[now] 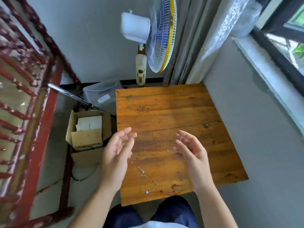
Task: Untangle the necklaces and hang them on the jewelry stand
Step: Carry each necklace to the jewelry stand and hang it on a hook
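Observation:
Thin silver necklaces (146,176) lie tangled on the wooden table (164,109) near its front edge, with a small round pendant (146,192) at one end. A fine chain strand seems to run up from the knot toward my left hand (117,150) and across to my right hand (191,152). Both hands hover palms facing each other above the table, fingers relaxed and slightly curved. Whether the chain is draped over the fingers is hard to tell. No jewelry stand is in view.
A standing fan (158,35) rises behind the table. On the floor to the left sit an open cardboard box (87,134) and a clear plastic bin (102,94). A red wooden bed frame (29,96) fills the left side. A window sill (269,79) runs along the right.

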### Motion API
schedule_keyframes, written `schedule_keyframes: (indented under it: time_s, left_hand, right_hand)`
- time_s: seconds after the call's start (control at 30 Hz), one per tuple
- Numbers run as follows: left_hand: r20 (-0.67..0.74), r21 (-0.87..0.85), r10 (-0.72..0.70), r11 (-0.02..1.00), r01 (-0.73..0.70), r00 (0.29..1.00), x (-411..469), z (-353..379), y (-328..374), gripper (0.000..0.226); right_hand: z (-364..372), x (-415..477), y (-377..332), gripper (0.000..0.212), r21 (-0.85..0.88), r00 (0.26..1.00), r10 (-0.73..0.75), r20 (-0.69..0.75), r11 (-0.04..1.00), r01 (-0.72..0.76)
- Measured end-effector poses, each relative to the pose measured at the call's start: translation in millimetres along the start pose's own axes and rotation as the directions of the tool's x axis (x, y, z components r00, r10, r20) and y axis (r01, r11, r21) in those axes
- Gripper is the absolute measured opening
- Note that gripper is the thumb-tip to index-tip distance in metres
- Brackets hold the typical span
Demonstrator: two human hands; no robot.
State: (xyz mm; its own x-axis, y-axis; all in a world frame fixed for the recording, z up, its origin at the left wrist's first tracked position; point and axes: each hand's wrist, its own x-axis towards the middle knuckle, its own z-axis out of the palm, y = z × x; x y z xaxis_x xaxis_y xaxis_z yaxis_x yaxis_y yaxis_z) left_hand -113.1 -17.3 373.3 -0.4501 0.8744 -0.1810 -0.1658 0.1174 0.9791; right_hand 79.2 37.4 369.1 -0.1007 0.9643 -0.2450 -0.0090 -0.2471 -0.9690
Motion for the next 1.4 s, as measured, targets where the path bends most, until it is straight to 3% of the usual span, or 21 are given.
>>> schedule_keyframes:
  time_s: [0.13,0.27,0.4,0.57,0.67,0.73,1.0,1.23,1.4]
  left_hand:
    - [-0.214,0.173,-0.036,0.982,0.074,0.976,-27,-17,-19,0.023]
    - [-0.512,0.086,-0.085,0.985,0.15,0.855,-76,-54,-16,0.018]
    - [-0.761,-0.006,-0.063,0.996,0.09,0.646,-133,-110,-2,0.017]
    - [-0.956,0.008,0.026,0.998,-0.061,0.293,-219,-188,16,0.016]
    - [-0.995,0.025,0.028,0.999,-0.036,0.1,-273,-236,7,0.02]
    - [-1.0,-0.007,-0.006,0.999,-0.041,0.016,-309,-268,-7,0.021]
    - [-0.984,-0.09,-0.091,0.996,-0.014,-0.156,-434,-413,-39,0.016]
    - [-0.961,-0.074,-0.086,0.996,-0.055,-0.261,-503,-544,-23,0.017]
    - [-0.936,-0.112,-0.121,0.993,-0.047,-0.331,-525,-661,-40,0.019]
  right_hand:
    - [22,6,24,0.02,-0.106,0.984,0.055,0.167,0.994,-0.037]
    - [72,-2,41,0.013,-0.217,0.894,0.129,0.43,0.976,-0.036]
    - [142,-34,34,0.012,-0.234,0.73,0.119,0.673,0.97,0.058]
    - [239,-115,23,0.012,-0.185,0.441,0.091,0.893,0.967,0.175]
    - [293,-177,29,0.02,-0.171,0.275,0.103,0.956,0.956,0.237]
    - [327,-220,42,0.024,-0.183,0.2,0.132,0.971,0.947,0.264]
    - [463,-382,107,0.026,-0.208,0.04,0.211,0.977,0.89,0.405]
    - [587,-498,119,0.024,-0.156,-0.097,0.21,0.973,0.905,0.396]
    - [691,-567,174,0.024,-0.208,-0.18,0.298,0.937,0.894,0.396]
